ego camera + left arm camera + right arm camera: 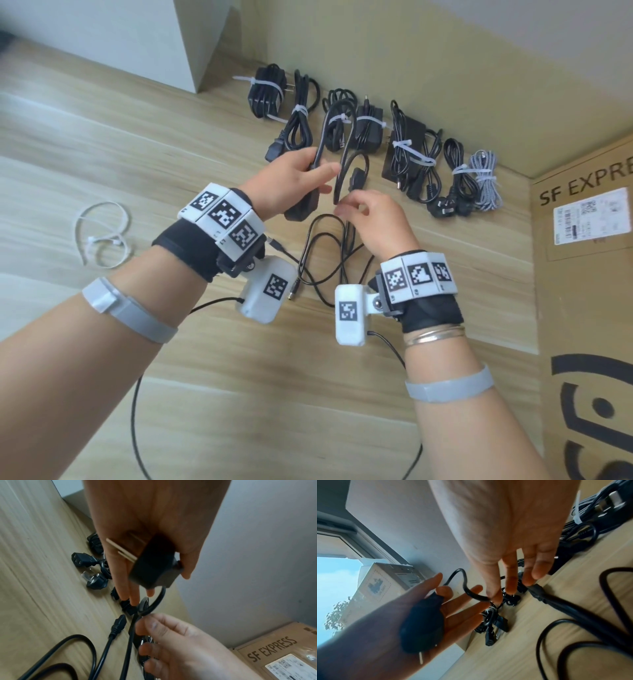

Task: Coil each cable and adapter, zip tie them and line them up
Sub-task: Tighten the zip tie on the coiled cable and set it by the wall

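Nearest the lens: two forearms banded in grey, wrist cameras strapped on, raised above the tabletop [102, 144]. Left hand [291, 181] palm-up, adapter [152, 563] lying in the palm with thumb pressed over it, prongs pointing back toward the wrist, fingers mostly straight. Right hand [373, 219] just beside the adapter, thumb and forefinger pinching the adapter's thin cord [346, 161] at a raised loop, remaining fingers loosely spread.

Adapter probably light, rigid and smooth; best held by the body, well off the prongs. Cord soft, springy, likely to uncoil unless each loop is pinned under the left thumb against the adapter. Rest of the cord trailing down from the adapter onto the tabletop in slack loops, barrel plug [294, 294] at the end.

Beyond the adapter, along the wall: a row of tied bundles [404, 150]. Left of the adapter, well apart: loose zip ties [102, 236]. Right of the adapter: cardboard box [582, 212].
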Tool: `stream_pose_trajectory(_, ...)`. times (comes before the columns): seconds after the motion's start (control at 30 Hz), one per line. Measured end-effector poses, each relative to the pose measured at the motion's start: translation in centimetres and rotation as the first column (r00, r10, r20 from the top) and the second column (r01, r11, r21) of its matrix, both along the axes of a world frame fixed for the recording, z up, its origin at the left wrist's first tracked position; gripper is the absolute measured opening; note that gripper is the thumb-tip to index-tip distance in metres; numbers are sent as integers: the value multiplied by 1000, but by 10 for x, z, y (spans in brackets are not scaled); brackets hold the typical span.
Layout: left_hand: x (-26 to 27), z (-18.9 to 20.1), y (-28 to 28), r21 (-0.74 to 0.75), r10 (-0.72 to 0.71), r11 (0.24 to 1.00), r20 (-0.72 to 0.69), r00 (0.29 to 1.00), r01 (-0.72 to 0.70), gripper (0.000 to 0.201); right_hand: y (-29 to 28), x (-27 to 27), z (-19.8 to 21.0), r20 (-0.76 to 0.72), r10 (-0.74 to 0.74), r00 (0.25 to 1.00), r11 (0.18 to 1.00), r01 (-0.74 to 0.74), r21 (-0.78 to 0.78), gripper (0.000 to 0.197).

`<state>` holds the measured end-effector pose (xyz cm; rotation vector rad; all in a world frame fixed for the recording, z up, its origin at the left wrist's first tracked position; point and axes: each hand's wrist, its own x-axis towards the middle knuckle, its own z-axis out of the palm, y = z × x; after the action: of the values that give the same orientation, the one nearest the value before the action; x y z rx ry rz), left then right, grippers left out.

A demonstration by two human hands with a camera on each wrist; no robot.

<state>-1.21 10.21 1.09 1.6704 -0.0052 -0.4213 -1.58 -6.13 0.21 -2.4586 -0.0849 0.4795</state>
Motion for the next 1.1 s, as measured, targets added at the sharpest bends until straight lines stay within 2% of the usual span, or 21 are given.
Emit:
stream_pose_trajectory(0.07,0,-2,2,-42,-23,999,3,1000,23,22,3,2,-2,68,-144,987,989,140,55,8)
stream_pose_trajectory(0.17,-3,-2,5,-148,-54,988,-3,999,53,27,4,8,-4,49,-332,942,940,325,108,41)
stream_pose_trajectory(0.23,-3,-2,8,-127,-25,992,-7,1000,24,28,5,12,-6,-34,-348,937,933,350,82,56)
stream_pose_trajectory(0.3,-2,-3,11,-78,15,997,-4,1000,-15,28,7,13,-11,-92,-340,936,933,348,95,47)
stream_pose_trajectory(0.4,-2,-5,12,47,15,999,11,1000,-15,19,8,14,-14,-43,-331,943,930,333,156,8)
stream_pose_trajectory(0.53,-2,-15,12,201,3,980,-15,1000,0,27,9,14,5,77,-272,959,941,249,228,12)
stream_pose_trajectory(0.63,-3,-16,5,203,-100,974,-15,995,101,37,12,13,21,70,-267,961,906,226,358,6)
stream_pose_trajectory(0.7,-2,-12,0,174,-183,968,-11,983,182,34,16,14,27,48,-248,967,895,210,393,5)
stream_pose_trajectory(0.8,-2,-11,-4,104,-245,963,-42,969,248,5,15,16,29,12,-172,985,916,155,371,7)
stream_pose_trajectory(0.87,-2,-12,-3,64,-196,978,-54,979,199,9,8,17,24,-15,-121,993,935,119,334,12)
stream_pose_trajectory(0.97,-3,-17,3,6,-62,998,-67,996,63,15,0,17,7,-76,-71,995,981,84,177,29)
stream_pose_trajectory(1.1,-1,-20,6,4,-25,1000,-54,998,26,13,14,13,-28,-181,26,983,1000,-23,18,39)
